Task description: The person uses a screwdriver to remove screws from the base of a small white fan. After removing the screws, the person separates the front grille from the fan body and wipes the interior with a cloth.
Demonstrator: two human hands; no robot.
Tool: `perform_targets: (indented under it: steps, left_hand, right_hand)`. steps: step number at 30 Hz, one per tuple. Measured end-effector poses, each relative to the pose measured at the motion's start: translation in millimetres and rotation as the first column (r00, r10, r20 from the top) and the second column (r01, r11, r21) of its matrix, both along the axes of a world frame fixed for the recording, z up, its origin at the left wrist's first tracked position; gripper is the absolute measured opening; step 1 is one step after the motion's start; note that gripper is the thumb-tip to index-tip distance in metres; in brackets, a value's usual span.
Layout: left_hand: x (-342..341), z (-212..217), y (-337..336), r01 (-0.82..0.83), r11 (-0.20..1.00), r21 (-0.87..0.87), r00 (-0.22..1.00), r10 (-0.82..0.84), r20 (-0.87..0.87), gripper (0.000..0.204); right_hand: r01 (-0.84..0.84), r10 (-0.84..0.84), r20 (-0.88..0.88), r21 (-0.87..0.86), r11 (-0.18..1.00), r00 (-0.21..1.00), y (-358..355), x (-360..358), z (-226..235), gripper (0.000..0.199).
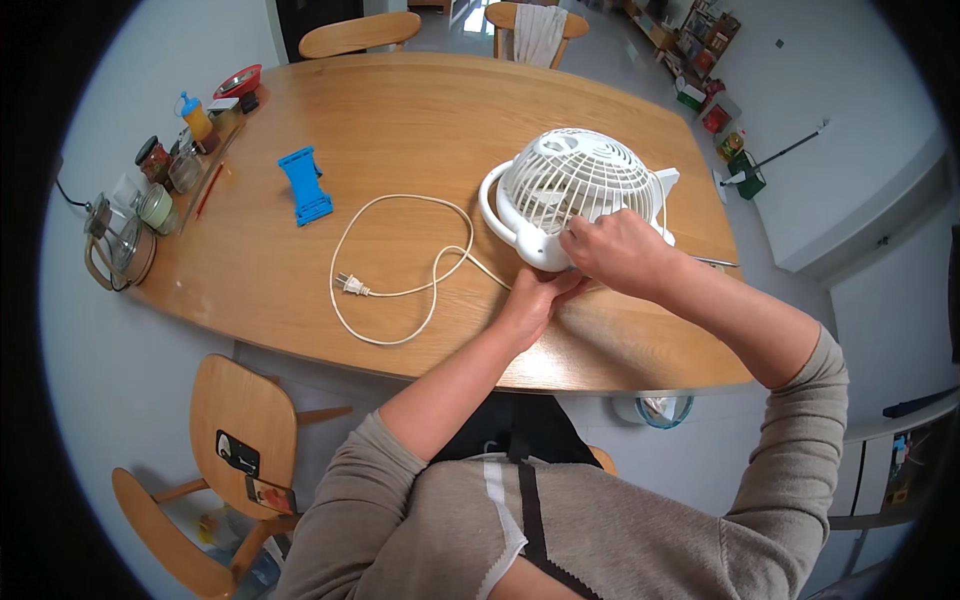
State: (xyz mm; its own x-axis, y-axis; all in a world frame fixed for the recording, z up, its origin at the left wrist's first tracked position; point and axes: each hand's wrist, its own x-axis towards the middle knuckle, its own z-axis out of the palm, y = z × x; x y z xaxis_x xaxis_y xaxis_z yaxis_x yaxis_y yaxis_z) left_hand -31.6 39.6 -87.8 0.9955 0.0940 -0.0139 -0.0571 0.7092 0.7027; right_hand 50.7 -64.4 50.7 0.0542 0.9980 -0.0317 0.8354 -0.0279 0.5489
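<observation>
A white electric fan [580,175] with a round slatted cage stands on the wooden table in front of me, to the right of the middle. My left hand [540,298] grips the fan low down at its near side, fingers partly hidden beneath it. Against the near edge of the cage, my right hand [615,252] is closed, its fingertips pressed together; whatever is between them is hidden. The fan's white cord [432,300] lies in loose loops to the left, ending in a two-pin plug [352,284].
On the table [400,120] lies a blue plastic stand [305,187]. Jars, a squeeze bottle [197,118] and a glass kettle [125,240] line the left edge. A thin metal rod [716,262] lies right of the fan. A chair [240,430] holding two phones stands at lower left.
</observation>
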Motion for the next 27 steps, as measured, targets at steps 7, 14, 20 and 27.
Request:
perform_targets:
  steps: [7,14,20,27]
  left_hand:
    - [-1.4,-7.7,-0.2,-0.046,0.990,-0.132,0.999,0.048,0.014,0.040]
    - [-4.0,-6.8,1.1,-0.126,0.990,-0.055,0.991,0.124,-0.052,0.037]
    - [-3.7,-11.3,3.2,-0.135,0.990,-0.050,0.989,0.132,-0.065,0.035]
    - [-7.4,-5.4,0.6,-0.143,0.989,-0.035,0.987,0.139,-0.086,0.034]
  right_hand:
    - [-0.019,0.020,-0.044,0.013,1.000,0.999,7.2,0.9,-0.7,0.019]
    - [-0.010,0.011,-0.043,0.043,0.999,0.999,8.8,2.3,9.9,0.009]
    - [-0.004,0.008,-0.071,0.060,0.998,0.997,10.3,5.7,18.3,0.007]
    - [-0.013,0.022,-0.087,0.093,0.996,0.996,2.6,3.5,17.7,0.006]
